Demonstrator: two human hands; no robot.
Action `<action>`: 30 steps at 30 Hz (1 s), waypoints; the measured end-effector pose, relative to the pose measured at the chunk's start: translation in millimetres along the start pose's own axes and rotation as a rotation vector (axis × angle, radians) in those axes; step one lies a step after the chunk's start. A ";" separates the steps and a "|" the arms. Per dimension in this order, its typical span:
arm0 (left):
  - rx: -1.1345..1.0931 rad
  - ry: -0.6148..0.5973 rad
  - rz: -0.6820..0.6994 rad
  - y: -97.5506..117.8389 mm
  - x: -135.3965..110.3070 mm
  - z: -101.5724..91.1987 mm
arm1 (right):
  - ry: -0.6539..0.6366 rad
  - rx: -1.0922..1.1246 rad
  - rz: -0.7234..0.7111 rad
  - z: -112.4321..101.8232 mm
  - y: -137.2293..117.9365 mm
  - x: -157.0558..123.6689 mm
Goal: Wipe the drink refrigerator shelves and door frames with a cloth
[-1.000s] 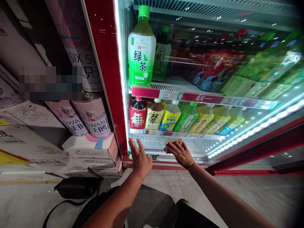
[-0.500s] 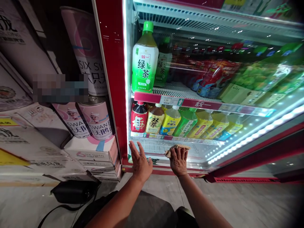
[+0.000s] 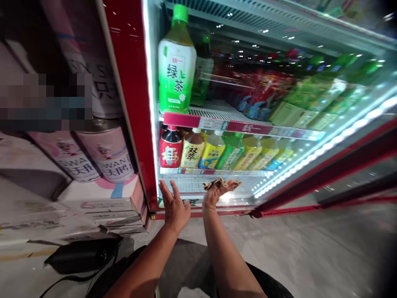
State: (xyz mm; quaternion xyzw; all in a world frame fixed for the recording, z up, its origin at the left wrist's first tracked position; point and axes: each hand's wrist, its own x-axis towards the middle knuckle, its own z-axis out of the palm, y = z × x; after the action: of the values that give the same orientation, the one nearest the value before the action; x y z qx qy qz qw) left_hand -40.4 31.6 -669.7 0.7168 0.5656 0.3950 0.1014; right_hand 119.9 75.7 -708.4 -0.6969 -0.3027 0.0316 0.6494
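Note:
My left hand (image 3: 175,209), its fingers spread, holds nothing and is close to the lower left corner of a lit drinks fridge (image 3: 124,54). To its right, my right hand (image 3: 212,198) grips a crumpled brownish cloth (image 3: 221,182) low on the fridge front, before the bottom wire shelf (image 3: 192,185). Reflected lights suggest a glass pane there; I cannot tell whether either hand touches it. Above the hands stand a red-labelled bottle (image 3: 171,151), a cream-labelled bottle (image 3: 192,151) and a yellow-and-blue one (image 3: 212,152) in a row of several drinks.
A large green tea bottle (image 3: 177,70) stands on the shelf above. Pink-and-white cans (image 3: 107,155) sit on stacked cartons (image 3: 111,196) left of the fridge's red frame. A black bag (image 3: 82,254) with a strap lies on the grey floor (image 3: 310,252).
My right hand has moved left with the cloth and turned its wrist, bringing it closer to my left hand. The left hand stays spread. The whole view has shifted slightly.

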 end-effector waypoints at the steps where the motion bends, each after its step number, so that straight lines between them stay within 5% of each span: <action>1: -0.005 -0.010 -0.007 0.7 1.0 -1.7 | 0.141 0.021 0.093 1.1 -2.0 2.0; 4: -0.024 -0.030 -0.048 3.6 4.4 -6.6 | 0.241 0.016 0.161 2.7 -6.8 10.1; 9: 0.022 -0.025 0.039 1.8 7.7 -8.5 | 0.179 -0.015 0.016 -10.2 1.4 22.4; 15: 0.025 -0.071 0.037 -8.2 7.4 5.2 | 0.205 -0.042 0.051 -36.2 33.9 37.9; 20: 0.014 -0.074 0.013 -2.9 7.7 13.6 | 0.107 -0.128 -0.119 -44.1 32.2 46.3; 26: 0.076 -0.020 0.059 8.6 8.6 12.9 | 0.158 -0.070 0.041 -44.0 40.7 52.6; 30: 0.069 0.005 0.096 10.1 8.2 14.5 | 0.138 -0.093 -0.007 -54.2 37.9 58.7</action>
State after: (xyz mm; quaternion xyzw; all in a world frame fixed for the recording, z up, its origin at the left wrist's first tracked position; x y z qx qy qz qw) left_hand -22.8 39.8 -669.8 0.7451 0.5442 0.3815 0.0560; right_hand 205.9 55.9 -714.6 -0.7257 -0.2609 -0.0327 0.6357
